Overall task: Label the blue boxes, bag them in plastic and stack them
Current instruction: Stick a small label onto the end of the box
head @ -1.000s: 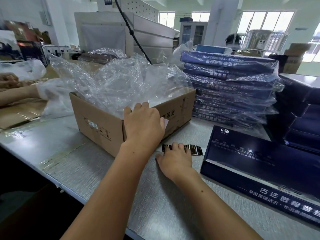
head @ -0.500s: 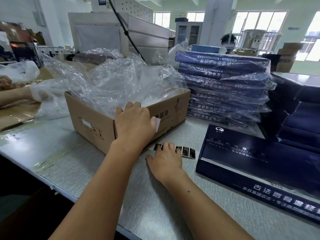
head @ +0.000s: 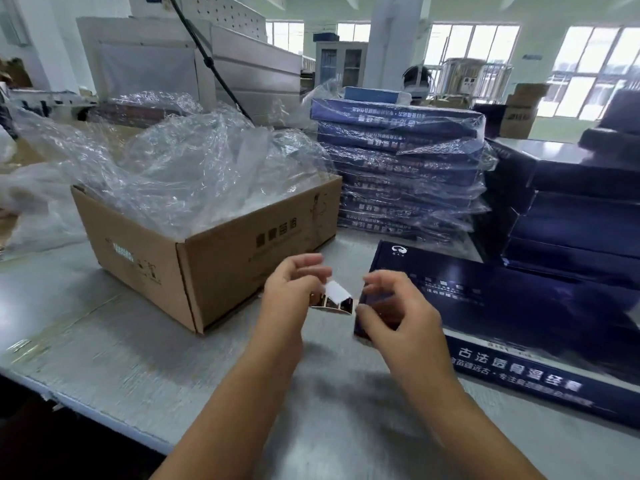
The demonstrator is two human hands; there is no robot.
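Observation:
My left hand (head: pixel 291 289) and my right hand (head: pixel 394 310) are raised above the table and pinch a short strip of dark labels (head: pixel 334 301) between them. One white piece of the strip is folded up. Just right of my hands, a flat blue box (head: pixel 519 306) lies unbagged on the grey table (head: pixel 138 358). Behind it stands a stack of blue boxes in clear plastic (head: pixel 398 168).
An open cardboard carton (head: pixel 221 261) full of clear plastic bags (head: pixel 194 168) sits to the left of my hands. More dark blue boxes (head: pixel 575 209) are piled at the right. A grey machine (head: pixel 173 64) stands behind the carton.
My left hand left the carton's corner and my right hand lifted off the table. The label strip, which lay on the table, is now held in the air between both hands.

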